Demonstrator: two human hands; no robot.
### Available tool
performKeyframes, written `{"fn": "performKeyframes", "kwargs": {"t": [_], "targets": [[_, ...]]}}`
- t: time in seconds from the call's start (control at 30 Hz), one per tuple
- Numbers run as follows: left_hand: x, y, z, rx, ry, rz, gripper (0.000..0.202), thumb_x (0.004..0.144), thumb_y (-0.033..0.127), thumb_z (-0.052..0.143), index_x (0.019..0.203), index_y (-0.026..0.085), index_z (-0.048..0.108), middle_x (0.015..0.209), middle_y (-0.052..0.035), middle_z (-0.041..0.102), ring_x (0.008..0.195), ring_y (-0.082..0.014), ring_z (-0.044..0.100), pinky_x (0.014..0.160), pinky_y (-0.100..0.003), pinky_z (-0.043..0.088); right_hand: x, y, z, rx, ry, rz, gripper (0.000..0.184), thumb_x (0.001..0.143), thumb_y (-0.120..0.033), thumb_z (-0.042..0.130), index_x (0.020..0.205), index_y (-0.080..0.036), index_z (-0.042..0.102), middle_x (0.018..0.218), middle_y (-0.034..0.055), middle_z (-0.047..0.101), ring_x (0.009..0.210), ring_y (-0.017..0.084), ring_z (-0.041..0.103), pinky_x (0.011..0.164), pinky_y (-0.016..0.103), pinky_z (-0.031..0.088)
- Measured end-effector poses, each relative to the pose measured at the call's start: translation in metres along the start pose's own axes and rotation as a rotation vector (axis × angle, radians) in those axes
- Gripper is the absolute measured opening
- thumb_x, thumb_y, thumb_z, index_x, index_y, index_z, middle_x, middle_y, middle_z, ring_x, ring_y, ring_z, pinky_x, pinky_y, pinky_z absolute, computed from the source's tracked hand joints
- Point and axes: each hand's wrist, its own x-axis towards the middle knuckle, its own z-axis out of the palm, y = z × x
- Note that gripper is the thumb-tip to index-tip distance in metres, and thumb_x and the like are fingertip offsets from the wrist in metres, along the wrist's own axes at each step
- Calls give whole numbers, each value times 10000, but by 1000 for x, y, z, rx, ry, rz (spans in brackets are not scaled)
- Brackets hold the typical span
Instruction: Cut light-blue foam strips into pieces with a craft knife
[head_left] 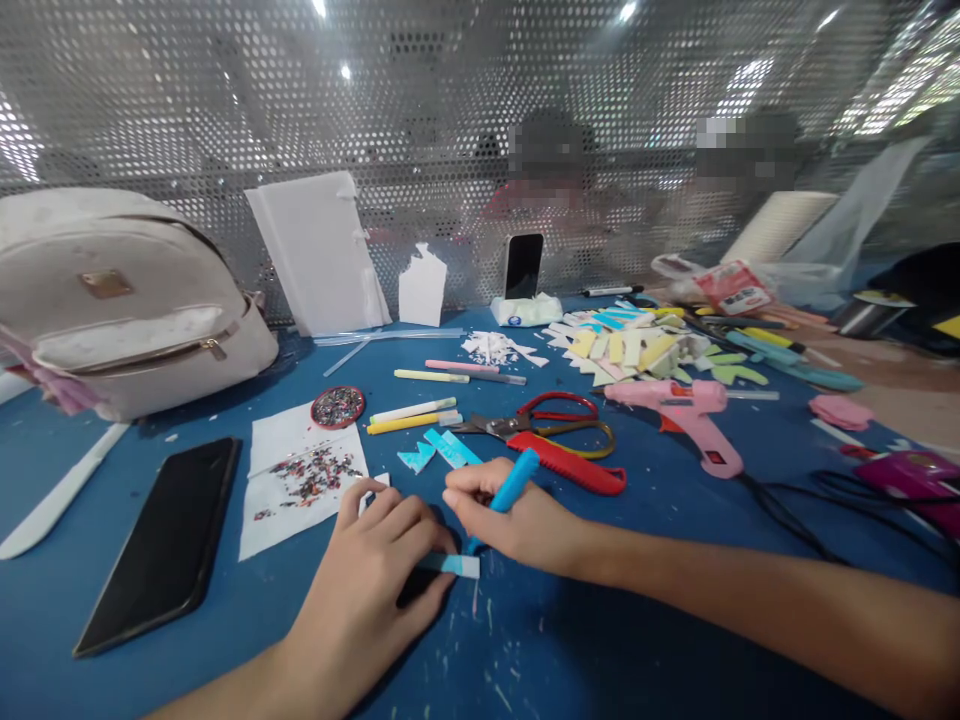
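We do best to steady the part-blue strip (pixel 456 565), held low at the table (pixel 615 640) by our left hand (pixel 391 545), pale end jutting out, and draw the blue marker (pixel 516 481), gripped in our right hand (pixel 525 520), evenly along it.

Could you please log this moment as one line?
left hand: holding white-ended blue strip; right hand: holding blue plastic marker; surface: blue table

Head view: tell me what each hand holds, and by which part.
The right hand holds a blue marker by its lower part, toward the tip. The left hand steadies a blue strip, white end jutting out; the exact hold is hidden.
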Motion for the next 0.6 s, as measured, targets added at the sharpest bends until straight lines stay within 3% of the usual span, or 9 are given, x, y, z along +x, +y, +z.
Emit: {"fn": "performKeyframes", "kwargs": {"t": [0.17,0.4,0.6], "targets": [[-1,-3,3,-40,11,4,92,936,168,548,887,239,579,828,38,586,790,-173,512,930,-392,284,-2,-1,5,-120,-45,-12,351,893,-219,491,575,-184,347,543,-67,317,524,84,308,486,224,250],[-2,-7,4,-100,-3,-4,93,930,168,607,884,240,570,841,48,572,785,-160,495,928,-358,278,-2,-2,3,-102,-78,-33,310,909,-217,471,610,-181,394,555,-67,356,522,80,334,492,213,268],[-1,-8,5,-126,-1,-22,90,939,169,587,891,245,580,842,41,569,783,-166,477,935,-367,256,-1,-2,5,-134,-69,-93,320,897,-202,464,604,-189,335,541,-71,312,513,80,307,491,223,244]]}}
